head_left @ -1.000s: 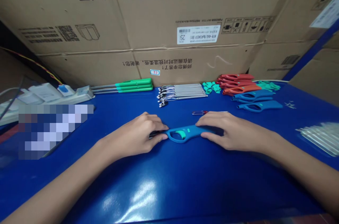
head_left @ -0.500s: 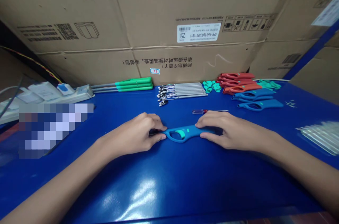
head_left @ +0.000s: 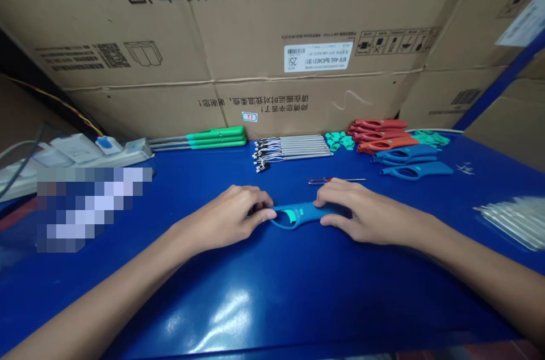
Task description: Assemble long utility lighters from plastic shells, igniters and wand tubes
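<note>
A blue lighter handle (head_left: 300, 214) with a teal trigger lies flat on the blue table (head_left: 272, 292) between my hands. My left hand (head_left: 230, 218) has its fingers curled and pinched over the handle's left end, covering the tip. My right hand (head_left: 361, 212) grips the right end, thumb and fingers closed on it. Just beyond my right hand lies a small screwdriver (head_left: 336, 180) with a red handle.
At the back edge lie green-handled lighters (head_left: 204, 137), a row of metal tubes with wires (head_left: 293, 147), teal triggers (head_left: 340, 139), red shells (head_left: 378, 134) and blue shells (head_left: 409, 161). Clear parts (head_left: 511, 221) sit at the right. A power strip (head_left: 85, 150) lies left. Cardboard boxes (head_left: 272, 36) wall the back.
My left hand has slid right along the handle and now covers its left end, where a dark tip showed before. My right hand has hardly moved.
</note>
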Demonstrator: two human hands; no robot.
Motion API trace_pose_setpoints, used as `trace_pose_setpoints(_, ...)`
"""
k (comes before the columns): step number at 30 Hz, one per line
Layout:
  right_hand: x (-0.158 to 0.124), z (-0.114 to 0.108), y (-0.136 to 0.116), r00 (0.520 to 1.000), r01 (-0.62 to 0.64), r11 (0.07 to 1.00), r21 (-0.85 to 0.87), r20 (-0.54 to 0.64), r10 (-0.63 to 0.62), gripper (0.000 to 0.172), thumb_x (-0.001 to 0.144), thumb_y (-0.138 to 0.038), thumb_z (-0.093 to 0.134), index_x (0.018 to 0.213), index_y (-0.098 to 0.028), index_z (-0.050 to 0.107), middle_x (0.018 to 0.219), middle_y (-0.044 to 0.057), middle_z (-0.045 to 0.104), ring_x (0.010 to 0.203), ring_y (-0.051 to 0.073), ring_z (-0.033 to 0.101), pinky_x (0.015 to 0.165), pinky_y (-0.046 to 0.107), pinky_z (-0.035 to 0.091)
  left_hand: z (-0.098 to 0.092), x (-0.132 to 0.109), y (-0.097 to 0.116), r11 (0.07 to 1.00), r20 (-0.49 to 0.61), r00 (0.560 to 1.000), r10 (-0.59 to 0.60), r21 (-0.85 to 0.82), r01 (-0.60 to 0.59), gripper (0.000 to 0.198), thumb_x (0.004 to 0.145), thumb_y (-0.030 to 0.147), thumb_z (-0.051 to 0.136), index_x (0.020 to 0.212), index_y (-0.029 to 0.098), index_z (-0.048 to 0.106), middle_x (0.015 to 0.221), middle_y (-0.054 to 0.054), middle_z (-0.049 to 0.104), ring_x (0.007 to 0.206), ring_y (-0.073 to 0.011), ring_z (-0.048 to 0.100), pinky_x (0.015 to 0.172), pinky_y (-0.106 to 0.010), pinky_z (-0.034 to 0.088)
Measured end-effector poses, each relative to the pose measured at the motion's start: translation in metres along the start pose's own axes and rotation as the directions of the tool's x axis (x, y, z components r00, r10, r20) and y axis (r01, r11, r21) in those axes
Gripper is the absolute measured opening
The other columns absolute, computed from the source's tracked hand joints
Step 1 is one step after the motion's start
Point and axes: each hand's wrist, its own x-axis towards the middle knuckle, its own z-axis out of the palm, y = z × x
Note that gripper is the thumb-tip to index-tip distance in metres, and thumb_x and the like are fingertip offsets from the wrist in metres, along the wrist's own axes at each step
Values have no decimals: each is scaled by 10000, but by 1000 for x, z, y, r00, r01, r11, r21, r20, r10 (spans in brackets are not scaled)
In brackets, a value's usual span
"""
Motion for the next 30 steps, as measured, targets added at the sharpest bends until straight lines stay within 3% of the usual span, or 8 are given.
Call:
trace_pose_setpoints(5, -2, 0, -3, 995, -65, 996, 61, -78, 69, 360, 879, -275, 662, 1225, -241, 565, 1120, 69, 623, 1016, 222, 603, 891, 369, 493, 1, -3, 7, 988, -12, 1000, 22, 151, -20, 236, 1000, 293, 476, 1054, 181, 676, 930, -70, 665, 830, -213, 638, 728, -319, 454)
trace_pose_setpoints(9, 0, 6, -10, 994, -26, 998, 56, -107, 32, 227, 928, -310, 596, 1125, -202, 629, 1046, 76, 646, 972, 211, 632, 856, 332, 502, 3, -3, 7, 943, -136, 983, 127, 324, -77, 237, 991, 222, 453, 976, 137, 674, 821, -82, 675, 787, -236, 621, 757, -385, 407)
trace_pose_setpoints(13, 2, 14, -13, 985, 24, 999, -21, -172, -27, 319, 977, -365, 511, 1225, -189, 608, 1098, 93, 694, 986, 230, 657, 865, 347, 495, 7, -2, 4, 926, -268, 929, 254, 345, -154, 263, 991, 194, 405, 939, 142, 657, 723, -47, 682, 689, -185, 612, 871, -446, 366)
trace_pose_setpoints(18, 4, 17, -15, 963, 157, 971, -182, -188, -191, 316, 1016, -295, 414, 896, -146, 665, 720, 49, 655, 640, 170, 587, 595, 286, 420, 7, -2, 6, 907, -363, 873, 325, 380, -180, 261, 964, 146, 393, 901, 155, 645, 666, -14, 680, 625, -158, 621, 932, -486, 321)
trace_pose_setpoints(22, 4, 20, -16, 917, 238, 939, -247, -261, -301, 352, 1025, -269, 389, 838, -132, 655, 695, 52, 643, 576, 152, 531, 568, 291, 397, 2, -3, 7, 893, -408, 833, 374, 399, -206, 213, 937, 109, 423, 910, 155, 630, 699, -14, 711, 632, -160, 648, 926, -485, 329)
trace_pose_setpoints(24, 4, 21, -16, 912, 220, 962, -163, -315, -262, 306, 1015, -286, 430, 909, -133, 673, 769, 65, 684, 634, 159, 577, 626, 288, 443, -1, -2, 7, 888, -441, 809, 388, 415, -199, 197, 923, 91, 437, 916, 158, 622, 712, -10, 721, 636, -166, 657, 923, -489, 335)
trace_pose_setpoints(27, 4, 17, -15, 941, 102, 986, 132, -333, -53, 246, 962, -339, 550, 1118, -187, 666, 922, 54, 718, 764, 164, 642, 739, 281, 505, -3, -2, 6, 887, -478, 785, 395, 421, -190, 207, 901, 63, 441, 940, 175, 611, 700, 15, 721, 628, -161, 659, 923, -488, 339)
trace_pose_setpoints(30, 3, 8, -17, 990, -42, 885, 463, -101, 100, 478, 888, -375, 646, 1335, -240, 543, 868, 10, 685, 701, 140, 629, 649, 249, 520, -4, -3, 5, 888, -479, 783, 397, 415, -196, 230, 899, 49, 431, 974, 188, 598, 707, 28, 725, 634, -149, 655, 929, -480, 335)
